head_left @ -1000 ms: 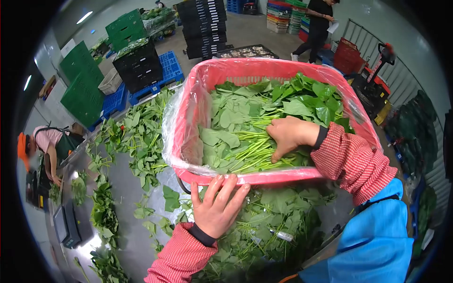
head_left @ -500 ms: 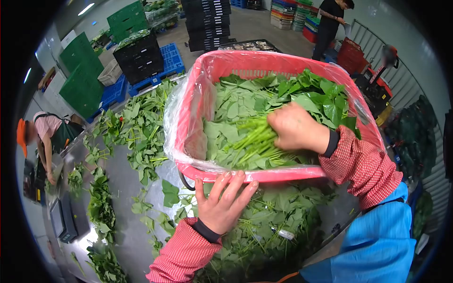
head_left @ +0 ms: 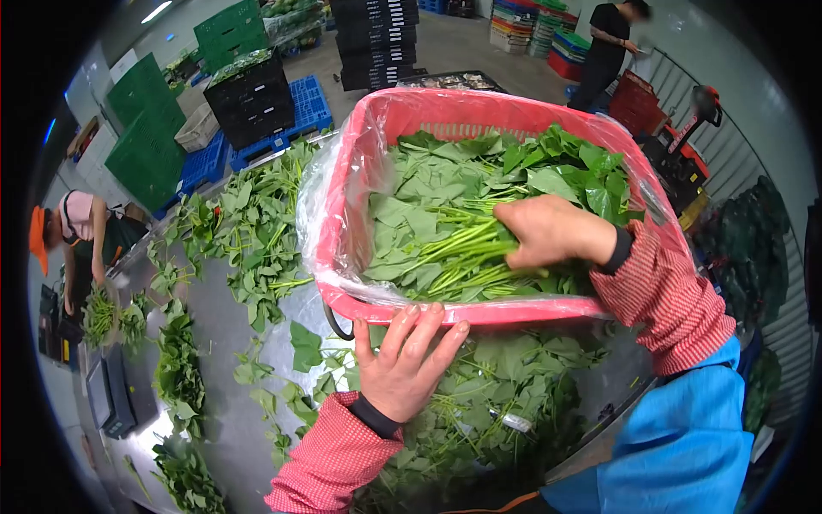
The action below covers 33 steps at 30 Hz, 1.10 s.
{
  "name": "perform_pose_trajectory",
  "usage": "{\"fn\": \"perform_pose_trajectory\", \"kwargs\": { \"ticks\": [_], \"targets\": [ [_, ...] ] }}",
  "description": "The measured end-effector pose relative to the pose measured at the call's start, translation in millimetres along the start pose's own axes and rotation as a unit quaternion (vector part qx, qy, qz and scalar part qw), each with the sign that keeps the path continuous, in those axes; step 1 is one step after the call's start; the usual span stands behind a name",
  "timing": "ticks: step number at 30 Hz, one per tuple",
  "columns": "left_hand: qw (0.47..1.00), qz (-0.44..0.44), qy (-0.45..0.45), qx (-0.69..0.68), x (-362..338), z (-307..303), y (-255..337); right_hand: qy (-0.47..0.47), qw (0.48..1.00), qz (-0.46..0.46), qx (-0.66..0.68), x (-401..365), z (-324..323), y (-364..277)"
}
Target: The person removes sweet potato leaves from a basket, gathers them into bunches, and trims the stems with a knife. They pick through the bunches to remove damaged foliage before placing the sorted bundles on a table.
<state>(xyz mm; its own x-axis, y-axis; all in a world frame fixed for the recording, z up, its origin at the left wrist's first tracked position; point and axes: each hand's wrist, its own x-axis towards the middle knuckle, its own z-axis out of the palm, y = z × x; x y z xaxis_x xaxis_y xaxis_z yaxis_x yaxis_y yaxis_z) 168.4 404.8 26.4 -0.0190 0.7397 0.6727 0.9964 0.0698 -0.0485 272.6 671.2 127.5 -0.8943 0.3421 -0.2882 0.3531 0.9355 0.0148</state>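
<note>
A pink plastic basket (head_left: 462, 317), lined with clear plastic film, stands tilted on the metal table and is filled with leafy greens (head_left: 428, 171). Inside it, my right hand (head_left: 552, 230) is closed around a bunch of leafy greens (head_left: 467, 248), whose pale green stems fan out to the left. Its fingertips are partly hidden among the greens. My left hand (head_left: 407, 364) lies against the basket's near rim with its fingers spread and holds nothing. Loose greens (head_left: 505, 385) lie on the table below the basket.
More greens (head_left: 257, 240) lie on the metal table (head_left: 227, 360) to the left, with a dark tray (head_left: 111, 398) beyond. A co-worker (head_left: 90, 223) bends over greens there. Another person (head_left: 606, 51) stands at the back right. Black crates (head_left: 250, 103) stand on blue pallets (head_left: 308, 107).
My right hand has shifted slightly right, and the stems are more spread out. My left hand stays on the rim. At far left, a bunch of greens now shows by the co-worker's hand.
</note>
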Motion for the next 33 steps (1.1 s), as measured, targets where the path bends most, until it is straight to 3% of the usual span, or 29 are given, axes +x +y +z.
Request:
{"fn": "perform_pose_trajectory", "kwargs": {
  "ticks": [2,4,6,13,19,24,32,33],
  "targets": [
    [1.000,-0.003,0.008,0.001,-1,3,1,-0.021,0.999,-0.038,-0.020,-10,10,-6],
    [1.000,-0.008,0.017,0.004,0,5,3,0.041,0.992,-0.064,-0.100,-14,26,-10],
    [1.000,-0.011,0.014,0.005,0,5,4,-0.067,0.997,-0.025,-0.040,-5,23,-11],
    [1.000,-0.019,0.008,0.002,1,2,7,-0.061,0.998,-0.014,0.007,-13,25,-20],
    [1.000,-0.027,0.014,-0.003,2,2,10,0.081,0.997,-0.017,-0.011,-11,22,-17],
    [0.999,-0.028,0.001,-0.019,1,-2,11,0.087,0.994,0.052,0.041,-15,-23,-8],
    [0.999,-0.038,-0.011,-0.029,1,-10,16,0.308,0.937,0.057,0.153,-41,-66,20],
    [0.999,-0.039,-0.015,-0.032,2,-11,16,0.301,0.941,0.098,0.117,-43,-75,21]
  ]
}}
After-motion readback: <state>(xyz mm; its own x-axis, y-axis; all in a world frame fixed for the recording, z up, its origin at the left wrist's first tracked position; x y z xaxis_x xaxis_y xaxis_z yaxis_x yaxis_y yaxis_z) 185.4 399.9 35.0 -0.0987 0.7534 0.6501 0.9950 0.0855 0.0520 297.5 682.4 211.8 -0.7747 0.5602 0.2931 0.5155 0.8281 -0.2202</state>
